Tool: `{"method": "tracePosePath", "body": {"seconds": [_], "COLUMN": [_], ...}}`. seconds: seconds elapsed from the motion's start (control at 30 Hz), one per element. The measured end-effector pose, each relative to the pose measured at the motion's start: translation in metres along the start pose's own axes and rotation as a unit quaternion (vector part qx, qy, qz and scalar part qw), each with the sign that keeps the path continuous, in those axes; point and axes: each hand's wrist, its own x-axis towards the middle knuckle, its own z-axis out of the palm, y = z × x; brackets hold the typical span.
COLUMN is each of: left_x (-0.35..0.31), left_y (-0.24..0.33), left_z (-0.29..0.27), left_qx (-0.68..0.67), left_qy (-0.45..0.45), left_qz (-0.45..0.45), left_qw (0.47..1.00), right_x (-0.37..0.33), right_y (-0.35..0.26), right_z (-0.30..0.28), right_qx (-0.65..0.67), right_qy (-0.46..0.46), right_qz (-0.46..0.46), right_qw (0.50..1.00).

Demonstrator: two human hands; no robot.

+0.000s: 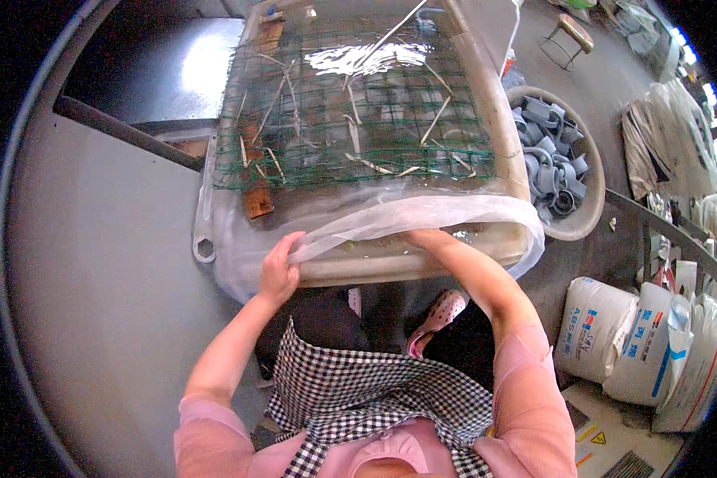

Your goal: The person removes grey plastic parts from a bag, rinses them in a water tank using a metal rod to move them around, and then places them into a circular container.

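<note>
A large pale tub [374, 269] full of water stands in front of me. Across its near end lies a sheer white mesh cloth [454, 209], draped over the rim at both near corners. My left hand [280, 268] grips the edge of this cloth at the near rim, fingers closed round it. My right hand [424, 237] reaches over the rim under the raised band of cloth, its fingers hidden at the water. Beyond the cloth, a green wire grid [382, 119] with pale strips tied on it lies over the water.
A wooden slat [259, 203] shows under the grid's left side. A long wrench [205, 239] lies along the tub's left edge, beside a grey panel [103, 263]. At right stand a round bin [589, 199] of grey plastic parts and several white sacks [601, 323]. A stool [573, 32] is farther back.
</note>
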Motion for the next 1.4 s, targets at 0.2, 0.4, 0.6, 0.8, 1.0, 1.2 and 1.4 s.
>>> {"method": "tracePosePath", "body": {"seconds": [0.2, 0.4, 0.6, 0.8, 1.0, 1.2, 1.4], "left_x": [0.008, 0.000, -0.039, -0.017, 0.044, 0.050, 0.044], "left_y": [-0.003, 0.003, -0.017, -0.064, -0.132, -0.151, -0.131], "left_z": [-0.016, -0.017, -0.010, 0.078, 0.147, 0.119, 0.075], "left_qx": [-0.042, 0.099, 0.175, 0.111, 0.378, 0.299, 0.127], "left_qy": [-0.087, 0.001, -0.078, -0.151, 0.023, 0.042, -0.027], "left_qz": [0.001, 0.088, 0.294, -0.068, -0.245, -0.199, -0.347], "left_qw": [0.995, 0.991, 0.937, 0.980, 0.892, 0.932, 0.929], "right_x": [0.001, 0.017, 0.027, 0.036, 0.032, 0.027, 0.041], "right_y": [0.006, -0.010, -0.031, -0.029, -0.018, 0.015, 0.023], "right_z": [-0.001, 0.012, 0.012, 0.007, -0.004, 0.022, 0.034], "right_qx": [0.062, 0.132, -0.050, -0.067, -0.124, -0.042, -0.074], "right_qy": [-0.007, -0.035, -0.096, -0.005, -0.099, -0.112, -0.110], "right_qz": [-0.070, -0.060, 0.098, 0.024, 0.058, 0.061, 0.128], "right_qw": [0.996, 0.989, 0.989, 0.997, 0.986, 0.991, 0.983]}}
